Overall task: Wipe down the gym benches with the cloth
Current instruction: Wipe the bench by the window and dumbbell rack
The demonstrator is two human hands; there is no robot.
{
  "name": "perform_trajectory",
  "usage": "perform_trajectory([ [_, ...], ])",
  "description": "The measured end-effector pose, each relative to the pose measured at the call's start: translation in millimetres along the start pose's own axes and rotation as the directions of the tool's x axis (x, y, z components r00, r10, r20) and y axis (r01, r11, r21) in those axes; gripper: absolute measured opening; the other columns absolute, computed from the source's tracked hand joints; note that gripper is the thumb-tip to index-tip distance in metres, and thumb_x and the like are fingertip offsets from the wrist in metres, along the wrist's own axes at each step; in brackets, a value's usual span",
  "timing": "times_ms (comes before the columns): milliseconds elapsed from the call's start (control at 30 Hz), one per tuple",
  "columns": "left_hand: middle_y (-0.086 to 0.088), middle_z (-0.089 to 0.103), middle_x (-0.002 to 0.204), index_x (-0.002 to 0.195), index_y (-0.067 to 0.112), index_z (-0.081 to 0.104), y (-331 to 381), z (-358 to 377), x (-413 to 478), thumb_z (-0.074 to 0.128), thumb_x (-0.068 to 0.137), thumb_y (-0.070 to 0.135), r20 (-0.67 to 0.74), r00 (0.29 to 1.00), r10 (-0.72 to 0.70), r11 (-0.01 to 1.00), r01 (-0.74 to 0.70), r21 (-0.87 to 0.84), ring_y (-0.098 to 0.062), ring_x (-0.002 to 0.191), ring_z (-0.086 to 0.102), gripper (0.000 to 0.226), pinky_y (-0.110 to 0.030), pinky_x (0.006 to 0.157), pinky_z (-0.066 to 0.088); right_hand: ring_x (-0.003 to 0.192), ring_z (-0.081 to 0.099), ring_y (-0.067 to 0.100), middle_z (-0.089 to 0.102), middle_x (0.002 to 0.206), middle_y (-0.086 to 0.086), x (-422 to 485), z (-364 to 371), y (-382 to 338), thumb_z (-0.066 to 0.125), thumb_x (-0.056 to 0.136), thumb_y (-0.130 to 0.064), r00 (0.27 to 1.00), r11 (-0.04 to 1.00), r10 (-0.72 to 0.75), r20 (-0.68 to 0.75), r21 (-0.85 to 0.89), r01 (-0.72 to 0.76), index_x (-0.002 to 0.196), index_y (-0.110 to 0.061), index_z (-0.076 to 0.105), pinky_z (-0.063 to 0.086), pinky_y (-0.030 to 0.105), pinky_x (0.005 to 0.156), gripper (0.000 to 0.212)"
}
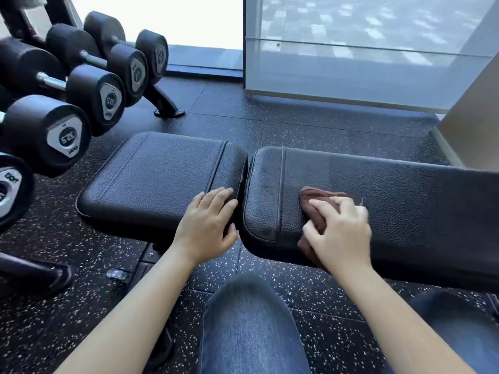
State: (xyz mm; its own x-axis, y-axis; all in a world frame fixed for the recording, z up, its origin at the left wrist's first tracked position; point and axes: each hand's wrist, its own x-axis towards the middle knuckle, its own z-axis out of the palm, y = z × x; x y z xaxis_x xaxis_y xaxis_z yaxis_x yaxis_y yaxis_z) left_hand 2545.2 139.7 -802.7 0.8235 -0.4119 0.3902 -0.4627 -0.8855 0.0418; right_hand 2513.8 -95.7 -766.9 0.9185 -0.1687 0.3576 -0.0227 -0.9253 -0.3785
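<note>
Head view shows us crouched at the near long edge of a black bench (270, 233) whose two pads run left to right with a narrow gap between them. Our left hand (208, 228) lies relaxed and flat on the seat pad (151, 179), fingers straight beside the gap and thumb over the near edge. Our right hand (343, 233) grips the bunched brown cloth (314, 209) against the back pad (418, 206), just right of its stitched seam, and a fold of cloth hangs over the near edge. To the right the back pad stretches on bare out of frame. Beyond the far edge lies open speckled floor (270, 122) up to a glass panel (364, 63) and a beige wall (475, 117). On the left, dumbbells (48, 133) on a rack overhang near the seat pad's end, and a rack foot (167, 103) stands on the floor behind it. Our knee (248, 319) in jeans sits close below the gap. The dumbbell end caps carry upside-down numerals, and the nearest whole one appears to read 32.5; the smaller lettering is too blurred to read.
</note>
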Motion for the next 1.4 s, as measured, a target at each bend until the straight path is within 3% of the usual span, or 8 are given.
perform_trajectory([
  [233, -0.013, 0.06, 0.117, 0.105, 0.005, 0.063, -1.5, -1.5, -1.2, 0.049, 0.072, 0.03, -0.072, 0.997, -0.026, 0.994, 0.018, -0.106, -0.029, 0.108, 0.049, 0.043, -0.042, 0.094, 0.039, 0.071, 0.056, 0.034, 0.061, 0.086, 0.011, 5.2, 38.1, -90.7, 0.069, 0.053, -0.04, 0.965, 0.966, -0.231, 0.126, -0.086, 0.243, 0.077, -0.025, 0.07, 0.047, 0.034, 0.056, 0.028],
  [333, -0.013, 0.061, 0.116, 0.104, 0.005, 0.065, -1.0, -3.1, -0.8, 0.048, 0.072, 0.031, -0.053, 0.998, -0.037, 0.994, 0.032, -0.109, -0.028, 0.108, 0.049, 0.044, -0.041, 0.095, 0.038, 0.069, 0.055, 0.034, 0.061, 0.085, 0.009, 7.0, 31.8, -74.6, 0.061, 0.055, -0.041, 0.955, 0.96, -0.271, 0.122, -0.044, 0.278, 0.079, -0.026, 0.071, 0.047, 0.034, 0.053, 0.03],
  [533, -0.013, 0.061, 0.115, 0.101, 0.004, 0.067, -0.6, -2.6, -1.5, 0.048, 0.073, 0.029, -0.069, 0.996, -0.054, 0.99, 0.044, -0.138, -0.029, 0.107, 0.052, 0.042, -0.04, 0.094, 0.04, 0.076, 0.056, 0.034, 0.063, 0.098, 0.008, -9.0, 18.0, -31.9, 0.045, 0.066, -0.041, 0.961, 0.961, -0.276, -0.013, -0.005, 0.276, 0.094, -0.026, 0.071, 0.049, 0.037, 0.059, 0.042],
  [633, -0.012, 0.062, 0.114, 0.099, 0.004, 0.068, 0.1, -2.0, -0.4, 0.049, 0.073, 0.029, -0.091, 0.994, -0.058, 0.988, 0.044, -0.151, -0.029, 0.105, 0.053, 0.04, -0.04, 0.093, 0.041, 0.079, 0.055, 0.035, 0.062, 0.099, 0.008, 4.9, 24.6, -44.3, 0.049, 0.067, -0.042, 0.97, 0.97, -0.242, 0.012, 0.026, 0.242, 0.093, -0.027, 0.072, 0.05, 0.04, 0.063, 0.038],
  [867, -0.013, 0.062, 0.114, 0.099, 0.005, 0.067, -1.0, 0.6, 1.0, 0.05, 0.072, 0.028, -0.103, 0.993, -0.048, 0.992, 0.035, -0.12, -0.029, 0.105, 0.054, 0.04, -0.041, 0.091, 0.044, 0.116, 0.037, 0.034, 0.046, 0.127, 0.008, 111.0, 60.9, -74.1, 0.054, 0.086, -0.041, 0.97, 0.996, -0.08, 0.229, -0.02, 0.087, 0.12, -0.032, 0.059, 0.036, 0.042, 0.095, 0.036],
  [1033, -0.012, 0.063, 0.114, 0.099, 0.005, 0.067, 1.4, 0.2, 1.0, 0.05, 0.071, 0.028, -0.101, 0.993, -0.06, 0.993, 0.05, -0.103, -0.028, 0.105, 0.052, 0.04, -0.042, 0.091, 0.045, 0.114, 0.037, 0.033, 0.045, 0.124, 0.008, 96.6, 56.8, -72.4, 0.052, 0.084, -0.043, 0.957, 0.987, -0.129, 0.26, -0.061, 0.149, 0.117, -0.031, 0.06, 0.037, 0.04, 0.092, 0.036],
  [1200, -0.013, 0.062, 0.114, 0.099, 0.004, 0.066, 1.3, -0.1, 1.2, 0.05, 0.071, 0.028, -0.114, 0.992, -0.057, 0.994, 0.046, -0.094, -0.029, 0.103, 0.053, 0.04, -0.042, 0.091, 0.043, 0.082, 0.054, 0.034, 0.061, 0.095, 0.006, 28.7, 36.9, -61.0, 0.051, 0.067, -0.043, 0.94, 0.941, -0.331, 0.087, 0.104, 0.322, 0.09, -0.03, 0.072, 0.047, 0.038, 0.065, 0.033],
  [1400, -0.012, 0.063, 0.113, 0.098, 0.005, 0.067, 1.8, -0.3, 1.6, 0.051, 0.07, 0.028, -0.11, 0.992, -0.068, 0.994, 0.058, -0.089, -0.028, 0.104, 0.054, 0.04, -0.042, 0.092, 0.044, 0.111, 0.04, 0.033, 0.048, 0.119, 0.008, 111.7, 65.6, -64.2, 0.055, 0.083, -0.04, 0.954, 0.975, -0.212, 0.213, -0.014, 0.22, 0.112, -0.031, 0.064, 0.038, 0.04, 0.09, 0.031],
])
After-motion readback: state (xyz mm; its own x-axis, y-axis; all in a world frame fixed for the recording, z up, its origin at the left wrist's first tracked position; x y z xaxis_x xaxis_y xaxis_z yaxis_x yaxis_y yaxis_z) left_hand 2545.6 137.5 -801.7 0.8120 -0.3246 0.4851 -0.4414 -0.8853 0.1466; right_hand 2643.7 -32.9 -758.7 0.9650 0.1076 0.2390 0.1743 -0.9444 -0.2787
